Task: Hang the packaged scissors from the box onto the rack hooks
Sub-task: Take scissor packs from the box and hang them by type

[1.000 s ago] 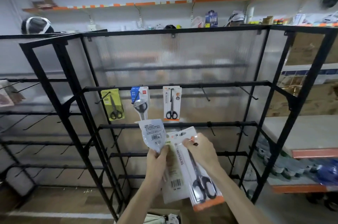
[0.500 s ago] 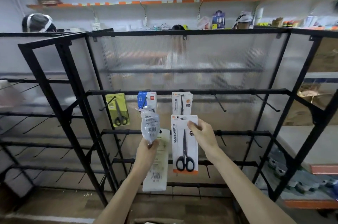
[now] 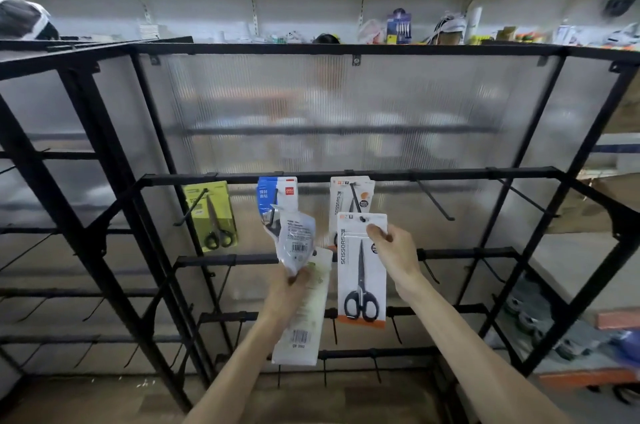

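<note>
While two white plastic packs point(image 3: 297, 288) are gripped by the closed fingers of the left hand point(image 3: 289, 292), a white card pack of black scissors point(image 3: 361, 267) is pinched at its top by the right hand point(image 3: 394, 250), at a hook tip of the black metal rack point(image 3: 346, 176)

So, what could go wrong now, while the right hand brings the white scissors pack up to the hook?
1. The right hand grips the white scissors pack by one upper edge only; the hang hole may miss the hook tip, so the pack could tilt or slip.
2. The left hand holds two loose packets by a pinch; they may drop.
3. Pushing could disturb the pack already hanging behind.
</note>
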The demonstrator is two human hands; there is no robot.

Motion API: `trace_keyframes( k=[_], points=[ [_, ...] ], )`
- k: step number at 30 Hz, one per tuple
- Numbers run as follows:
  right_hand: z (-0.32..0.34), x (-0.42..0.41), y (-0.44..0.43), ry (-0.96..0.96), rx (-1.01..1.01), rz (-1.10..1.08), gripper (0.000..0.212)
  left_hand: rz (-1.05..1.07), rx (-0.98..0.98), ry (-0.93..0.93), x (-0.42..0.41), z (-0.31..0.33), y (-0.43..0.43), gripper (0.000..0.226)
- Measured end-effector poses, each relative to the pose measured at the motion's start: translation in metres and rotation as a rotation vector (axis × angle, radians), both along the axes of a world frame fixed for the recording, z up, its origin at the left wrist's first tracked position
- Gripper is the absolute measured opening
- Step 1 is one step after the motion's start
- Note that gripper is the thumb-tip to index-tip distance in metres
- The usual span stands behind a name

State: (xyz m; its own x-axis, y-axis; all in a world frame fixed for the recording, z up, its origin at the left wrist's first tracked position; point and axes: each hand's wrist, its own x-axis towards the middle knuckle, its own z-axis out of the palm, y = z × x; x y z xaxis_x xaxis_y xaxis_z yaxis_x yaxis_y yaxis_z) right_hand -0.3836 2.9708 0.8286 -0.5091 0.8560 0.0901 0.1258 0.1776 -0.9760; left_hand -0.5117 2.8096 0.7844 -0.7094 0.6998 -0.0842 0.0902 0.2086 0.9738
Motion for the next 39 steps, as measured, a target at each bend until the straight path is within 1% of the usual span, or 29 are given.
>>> trace_keyframes(
  k=[5, 12, 15, 18, 21, 25, 26, 28, 30, 31, 32, 34, 35, 37, 39],
  points=[
    [0.001, -0.012, 0.012, -0.021, 0.012, -0.008, 0.015, -0.040, 0.023, -0.008, -0.010, -0.002, 0.011, 0.016],
    [-0.001, -0.038, 0.040, -0.071, 0.049, -0.031, 0.031, -0.051, 0.075, -0.041, -0.024, -0.007, 0.023, 0.023],
    [-0.003, -0.056, 0.054, -0.077, 0.057, -0.069, 0.032, -0.065, 0.088, -0.049, -0.031, -0.005, 0.025, 0.021],
    [-0.008, -0.074, 0.070, -0.081, 0.082, -0.115, 0.035, -0.092, 0.091, -0.010, -0.038, 0.000, 0.025, 0.017],
    [-0.014, -0.092, 0.085, -0.135, 0.111, -0.181, 0.034, -0.104, 0.086, 0.030, -0.042, 0.002, 0.027, 0.014],
    [-0.019, -0.101, 0.094, -0.239, 0.113, -0.262, 0.039, -0.072, 0.050, 0.011, -0.043, -0.003, 0.032, 0.014],
    [-0.024, -0.099, 0.092, -0.243, 0.116, -0.279, 0.041, -0.078, 0.044, 0.015, -0.043, -0.005, 0.033, 0.014],
    [-0.032, -0.088, 0.076, -0.181, 0.158, -0.291, 0.042, -0.086, 0.040, 0.024, -0.040, -0.006, 0.034, 0.017],
    [-0.039, -0.071, 0.044, -0.129, 0.185, -0.194, 0.033, -0.072, 0.017, 0.092, -0.033, -0.005, 0.035, 0.014],
    [-0.040, -0.064, 0.022, -0.122, 0.165, -0.110, 0.026, -0.053, -0.020, 0.175, -0.029, -0.007, 0.035, 0.010],
    [-0.042, -0.060, 0.005, -0.122, 0.139, -0.018, 0.025, -0.027, -0.066, 0.279, -0.027, -0.010, 0.036, 0.010],
    [-0.032, -0.056, -0.028, -0.093, 0.065, 0.142, 0.037, -0.011, -0.154, 0.487, -0.021, -0.017, 0.037, 0.022],
    [-0.024, -0.058, -0.040, -0.061, 0.054, 0.194, 0.041, -0.024, -0.176, 0.555, -0.017, -0.020, 0.037, 0.030],
    [-0.013, -0.063, -0.050, -0.030, 0.025, 0.171, 0.036, -0.026, -0.210, 0.650, -0.005, -0.024, 0.036, 0.039],
    [-0.001, -0.063, -0.050, -0.025, -0.060, 0.059, 0.025, -0.021, -0.299, 0.735, 0.005, -0.022, 0.030, 0.035]
  ],
)
